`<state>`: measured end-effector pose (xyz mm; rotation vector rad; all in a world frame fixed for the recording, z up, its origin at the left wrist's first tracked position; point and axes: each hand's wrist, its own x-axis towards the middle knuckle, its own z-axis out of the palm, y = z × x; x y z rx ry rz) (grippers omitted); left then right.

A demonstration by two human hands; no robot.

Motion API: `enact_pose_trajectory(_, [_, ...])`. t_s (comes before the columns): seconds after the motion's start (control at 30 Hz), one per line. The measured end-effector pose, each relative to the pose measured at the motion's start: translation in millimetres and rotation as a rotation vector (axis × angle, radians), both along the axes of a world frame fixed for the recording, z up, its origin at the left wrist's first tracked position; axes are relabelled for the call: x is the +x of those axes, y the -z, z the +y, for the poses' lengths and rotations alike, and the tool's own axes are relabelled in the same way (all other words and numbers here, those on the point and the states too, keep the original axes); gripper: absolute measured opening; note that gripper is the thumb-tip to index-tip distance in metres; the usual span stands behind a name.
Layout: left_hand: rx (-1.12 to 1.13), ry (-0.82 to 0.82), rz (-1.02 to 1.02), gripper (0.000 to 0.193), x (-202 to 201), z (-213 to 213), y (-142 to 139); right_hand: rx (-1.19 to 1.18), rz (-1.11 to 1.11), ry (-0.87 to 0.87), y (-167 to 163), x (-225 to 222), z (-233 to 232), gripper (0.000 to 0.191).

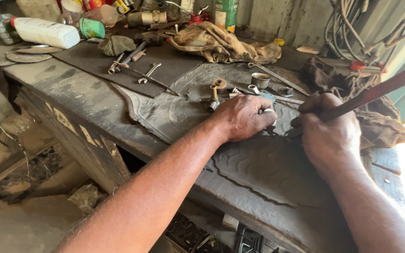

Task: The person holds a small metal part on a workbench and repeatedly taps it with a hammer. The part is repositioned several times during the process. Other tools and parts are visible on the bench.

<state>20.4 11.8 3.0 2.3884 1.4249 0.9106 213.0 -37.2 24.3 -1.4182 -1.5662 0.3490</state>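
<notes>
Head view: both hands meet over a grooved rubber mat (258, 168) on the workbench (71, 93).
Left hand (242, 117): pressed down over a small metal part (268, 111) — fingers curled, mostly hiding it.
Right hand (326, 129): fist closed on a long reddish bar (380, 89).
Bar axis: slants up and right, its tip just beside the part.
Nearby: metal cup (260, 79), wrench (148, 72), rags (221, 44) behind — nothing between the hands.

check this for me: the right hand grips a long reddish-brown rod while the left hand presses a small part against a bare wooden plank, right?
Not quite. The head view shows the left hand pressing the small part on a ribbed rubber mat, not a bare wooden plank. The right hand does grip the long reddish-brown rod.
</notes>
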Motion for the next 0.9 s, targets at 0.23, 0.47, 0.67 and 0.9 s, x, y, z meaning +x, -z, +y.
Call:
enact_pose_trajectory(0.23, [0.037,0.12,-0.166,0.031,-5.6,4.4,1.3,-0.122,0.129,0.022,-9.0,-5.7,-5.0,0.013])
enact_pose_trajectory(0.47, [0.11,0.107,-0.176,0.024,-1.5,3.7,4.0,-0.091,0.089,0.034,-9.7,-5.8,-6.0,0.013])
enact_pose_trajectory(0.67, [0.1,0.205,-0.212,0.021,-3.9,0.4,1.9,-0.129,0.139,0.022,-9.1,-5.2,-5.6,0.013])
enact_pose_trajectory(0.9, [-0.181,0.193,-0.269,0.027,-8.0,-2.5,-1.4,-0.128,0.26,0.004,-9.1,-6.1,-3.2,0.015])
